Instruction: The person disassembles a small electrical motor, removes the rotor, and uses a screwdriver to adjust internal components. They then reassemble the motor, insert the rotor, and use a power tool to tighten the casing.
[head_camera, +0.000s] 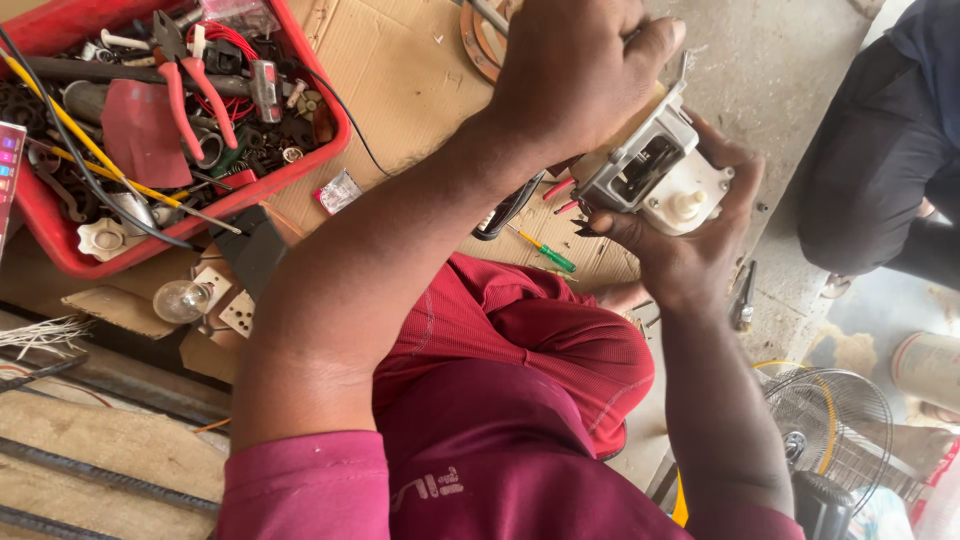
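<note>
At the upper right of the frame the person holds a small grey-and-cream electric motor assembly with a metal frame and a cream plastic gear housing (660, 175) in both hands. The right hand (690, 250) cups it from below, fingers (725, 165) curled around the cream housing and holding it steady. The left hand (575, 70) comes down over the top of the metal frame, its fingers closed on the part; whether they also pinch a small tool or a screw cannot be told, as the hand hides them.

Judging by how things lie, the work looks to be mid-way: the assembly is out of any casing and bare, with red wire ends (558, 188) loose beside it, so opening up appears done while refitting seems left.

Below it, on the sheet of brown cardboard (400, 70) on the floor, lies a small green-handled screwdriver (545, 252), unheld. At the upper left a red plastic tray (330, 150) holds red-handled pliers (195, 100) and mixed parts. A clear light bulb (180, 300) lies at left, and a wire-guarded fan (830, 410) stands at the lower right.
</note>
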